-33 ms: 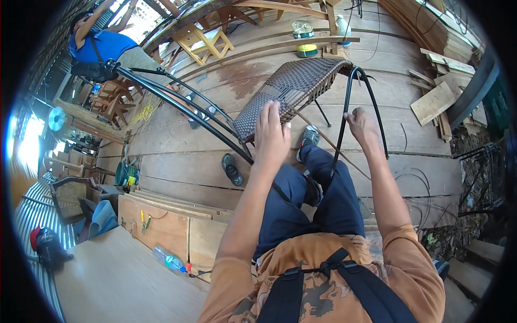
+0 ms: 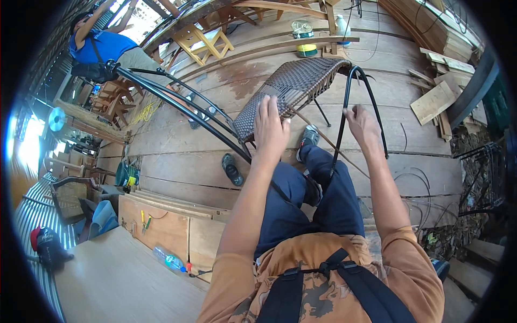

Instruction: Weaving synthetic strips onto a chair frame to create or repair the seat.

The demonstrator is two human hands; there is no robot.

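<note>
A brown woven chair seat (image 2: 293, 81) on a black metal frame (image 2: 347, 99) stands in front of my knees. My left hand (image 2: 271, 129) lies at its near edge with fingers stretched out, over or just above the weave; actual contact is hard to judge. Beside the frame's looped right end, my right hand (image 2: 363, 125) is closed, thumb against curled fingers. Whatever it may pinch is too small or hidden to make out. One loose brown weaving strand (image 2: 318, 128) runs from the seat edge down to the right, passing below my right hand.
A person in a blue shirt (image 2: 105, 48) stands at the far left beyond the long black tubes. Pliers (image 2: 145, 222) and a plastic bottle (image 2: 169, 258) lie on the wooden bench at left. Wood offcuts (image 2: 433, 102) and loose strands (image 2: 417, 185) are on the right.
My left hand has shifted slightly up and its fingers have spread a little. My right hand has risen very slightly. The chair stays in place.
</note>
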